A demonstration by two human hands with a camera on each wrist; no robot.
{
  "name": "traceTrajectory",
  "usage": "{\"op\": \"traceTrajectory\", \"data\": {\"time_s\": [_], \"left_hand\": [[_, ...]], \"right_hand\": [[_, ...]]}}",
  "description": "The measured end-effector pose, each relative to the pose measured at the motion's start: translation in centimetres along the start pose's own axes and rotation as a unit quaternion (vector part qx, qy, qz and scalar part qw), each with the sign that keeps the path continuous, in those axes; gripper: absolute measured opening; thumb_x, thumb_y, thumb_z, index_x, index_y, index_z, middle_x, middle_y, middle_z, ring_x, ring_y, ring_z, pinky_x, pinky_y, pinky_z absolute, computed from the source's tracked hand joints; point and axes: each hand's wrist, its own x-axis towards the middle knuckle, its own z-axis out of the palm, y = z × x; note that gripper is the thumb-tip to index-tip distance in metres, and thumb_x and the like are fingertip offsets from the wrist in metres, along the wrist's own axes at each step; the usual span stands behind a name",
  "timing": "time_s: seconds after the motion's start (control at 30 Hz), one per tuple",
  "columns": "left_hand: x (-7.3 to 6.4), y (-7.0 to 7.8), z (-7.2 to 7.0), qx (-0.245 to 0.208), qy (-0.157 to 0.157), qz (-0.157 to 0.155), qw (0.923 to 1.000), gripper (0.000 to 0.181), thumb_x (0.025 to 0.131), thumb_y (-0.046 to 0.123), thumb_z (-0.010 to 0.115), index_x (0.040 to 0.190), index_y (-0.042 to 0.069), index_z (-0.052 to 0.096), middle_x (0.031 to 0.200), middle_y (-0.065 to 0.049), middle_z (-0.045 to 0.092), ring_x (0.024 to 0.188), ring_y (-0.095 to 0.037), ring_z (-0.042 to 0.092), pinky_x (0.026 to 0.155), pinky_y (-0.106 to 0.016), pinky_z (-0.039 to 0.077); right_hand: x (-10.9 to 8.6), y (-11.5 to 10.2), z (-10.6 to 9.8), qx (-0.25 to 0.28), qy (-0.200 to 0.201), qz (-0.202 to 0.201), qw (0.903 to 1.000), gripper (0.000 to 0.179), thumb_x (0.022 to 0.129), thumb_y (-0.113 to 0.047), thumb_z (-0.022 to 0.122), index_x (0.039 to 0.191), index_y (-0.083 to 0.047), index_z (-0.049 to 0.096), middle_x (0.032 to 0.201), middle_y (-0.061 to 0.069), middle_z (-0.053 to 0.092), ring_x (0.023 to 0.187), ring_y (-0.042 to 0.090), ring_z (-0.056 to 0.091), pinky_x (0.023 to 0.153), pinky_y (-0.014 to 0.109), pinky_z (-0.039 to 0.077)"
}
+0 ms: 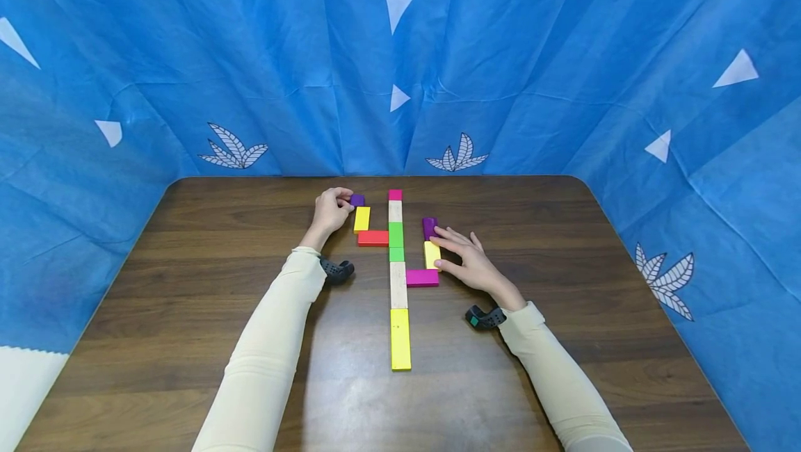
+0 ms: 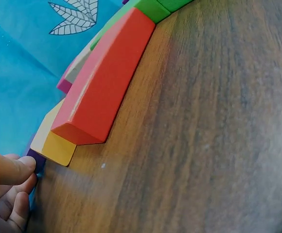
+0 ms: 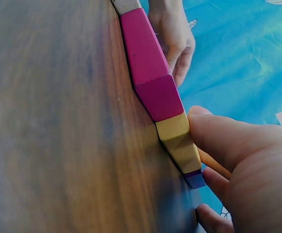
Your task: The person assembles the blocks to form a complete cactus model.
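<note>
Small coloured wooden blocks lie flat on the table. My left hand [image 1: 330,213] pinches the left end of a dark purple block [image 1: 357,199] with thumb and fingertips. That block lies at the far end of a yellow block [image 1: 362,220], which meets a red block [image 1: 373,238]. On the other side, my right hand [image 1: 469,261] has its fingers loosely extended. Its thumb touches a second yellow block [image 3: 180,148], and its other fingertips are at this block and a purple block [image 1: 429,227] beyond it. A magenta block [image 1: 422,278] sits at the near end.
Between the hands runs a straight line of blocks: a long yellow one [image 1: 400,341] nearest, then plain wood [image 1: 398,285], green [image 1: 396,235], plain wood and pink [image 1: 395,195]. Wooden tabletop [image 1: 188,313] surrounds them; a blue curtain [image 1: 350,55] hangs behind its far edge.
</note>
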Motion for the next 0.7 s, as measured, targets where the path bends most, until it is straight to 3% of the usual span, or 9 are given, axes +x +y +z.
{"op": "traceTrajectory", "data": {"time_s": [0.33,0.7], "left_hand": [[0.27,0.10,0.12,0.010,-0.032,0.002,0.9994,0.036,0.087,-0.008,0.055,0.122,-0.004,0.063,0.115,-0.021,0.063,0.096,-0.029,0.060,0.088,-0.036,0.049],[-0.08,0.28,0.33,0.008,-0.031,0.014,0.9994,0.042,0.082,-0.013,0.050,0.121,-0.004,0.065,0.115,-0.021,0.064,0.095,-0.029,0.061,0.085,-0.036,0.051]], "right_hand": [[-0.05,-0.12,-0.08,0.000,0.002,0.001,1.0000,0.054,0.095,-0.030,0.063,0.145,-0.016,0.049,0.158,0.007,0.035,0.149,0.033,0.023,0.116,0.066,-0.005],[0.04,-0.10,-0.06,0.000,0.000,-0.003,1.0000,0.054,0.096,-0.030,0.063,0.145,-0.016,0.049,0.158,0.007,0.035,0.149,0.033,0.023,0.116,0.066,-0.005]]}}
